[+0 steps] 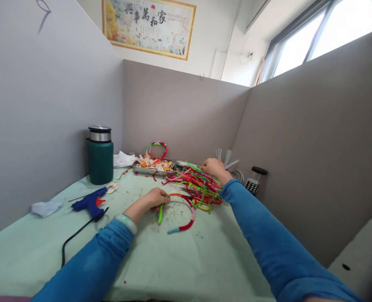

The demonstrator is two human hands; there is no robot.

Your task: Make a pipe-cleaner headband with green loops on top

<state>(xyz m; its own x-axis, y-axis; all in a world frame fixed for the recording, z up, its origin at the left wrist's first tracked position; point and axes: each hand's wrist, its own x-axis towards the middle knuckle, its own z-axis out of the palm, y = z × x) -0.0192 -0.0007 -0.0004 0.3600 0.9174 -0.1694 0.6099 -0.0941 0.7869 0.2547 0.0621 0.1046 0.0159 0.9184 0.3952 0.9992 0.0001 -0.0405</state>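
My left hand (pixel 156 199) is closed round one side of a headband (pixel 186 227) wrapped in green, orange, red, pink and light blue fuzzy pipe cleaner. The headband's curve lies open on the table, its light blue end toward me. Farther off to the right, my right hand (pixel 213 167) bends over a tangled pile of pipe cleaners (pixel 201 186), mostly red, green and pink. Its fingers are drawn together at the pile's far edge, by some green strands; whatever sits between the fingertips is hidden.
A metal tray (pixel 153 171) of orange and cream pieces stands at the back, a second wrapped ring (pixel 156 144) on it. On the left are a green thermos (pixel 100 161), a blue glue gun (pixel 90 204) with its cord, and white tissue (pixel 46 208). A black-lidded container (pixel 255 180) leans right. Grey partitions surround the table.
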